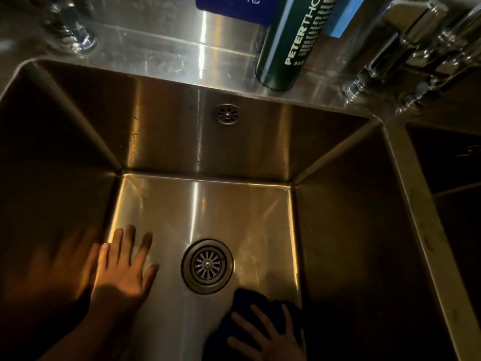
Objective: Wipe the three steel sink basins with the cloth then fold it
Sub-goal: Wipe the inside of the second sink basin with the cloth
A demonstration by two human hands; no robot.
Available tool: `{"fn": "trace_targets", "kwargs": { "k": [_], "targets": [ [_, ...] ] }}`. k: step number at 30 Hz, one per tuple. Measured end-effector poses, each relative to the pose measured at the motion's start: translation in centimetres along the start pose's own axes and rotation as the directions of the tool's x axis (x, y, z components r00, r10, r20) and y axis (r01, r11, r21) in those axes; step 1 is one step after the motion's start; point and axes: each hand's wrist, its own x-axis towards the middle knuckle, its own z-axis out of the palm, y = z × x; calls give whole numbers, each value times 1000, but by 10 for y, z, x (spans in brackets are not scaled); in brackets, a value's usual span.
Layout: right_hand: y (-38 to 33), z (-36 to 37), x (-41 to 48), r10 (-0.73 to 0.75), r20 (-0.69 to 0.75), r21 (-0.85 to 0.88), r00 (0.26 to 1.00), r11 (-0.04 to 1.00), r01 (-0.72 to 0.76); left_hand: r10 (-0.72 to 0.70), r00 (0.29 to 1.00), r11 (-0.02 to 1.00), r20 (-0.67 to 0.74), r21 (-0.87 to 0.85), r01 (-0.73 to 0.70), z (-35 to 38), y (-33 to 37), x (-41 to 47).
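Observation:
I look down into a deep steel sink basin point(208, 204) with a round drain point(207, 266) in its floor. My left hand point(125, 267) lies flat on the basin floor, fingers spread, left of the drain. A dark blue cloth point(250, 300) is bunched on the floor at the near right, just below the drain. My right hand point(265, 337) presses down on the cloth with straight, spread fingers. The edge of a second basin point(447, 162) shows at the far right, behind a steel divider.
An overflow grate point(227, 114) sits in the back wall. On the rear ledge stand a dark green bottle point(291, 45) and a blue sign point(234, 9). Chrome taps stand at the back left point(75, 29) and back right point(406, 48).

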Motion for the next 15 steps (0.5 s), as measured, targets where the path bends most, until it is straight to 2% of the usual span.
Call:
{"fn": "trace_targets", "kwargs": {
  "k": [1,2,4,6,8,10,13,15],
  "targets": [
    [12,2,-3,-1,-44,-196,999,980,-8,9,1000,1000,-2,18,-9,2,0,0],
    [21,0,-6,-7,-76,-280,997,960,-14,15,999,999,-41,49,-13,9,-2,-1],
    [33,3,1,8,-94,-281,996,959,-34,30,995,998,-96,51,-25,11,-4,-1],
    [30,-17,25,68,-3,-136,998,988,-68,50,994,998,-99,50,-45,10,-4,0],
    [39,-33,55,137,-40,-71,990,988,-139,62,991,997,-119,61,-55,12,-5,0],
    [55,-49,95,256,-86,3,963,966,-257,62,988,997,-141,44,-56,14,-5,1],
    [75,-78,154,426,-25,205,904,887,-413,72,983,997,-166,31,-68,15,-5,0],
    [82,-89,173,461,15,241,887,859,-451,89,973,996,-212,35,-83,18,-4,0]
  ]
}}
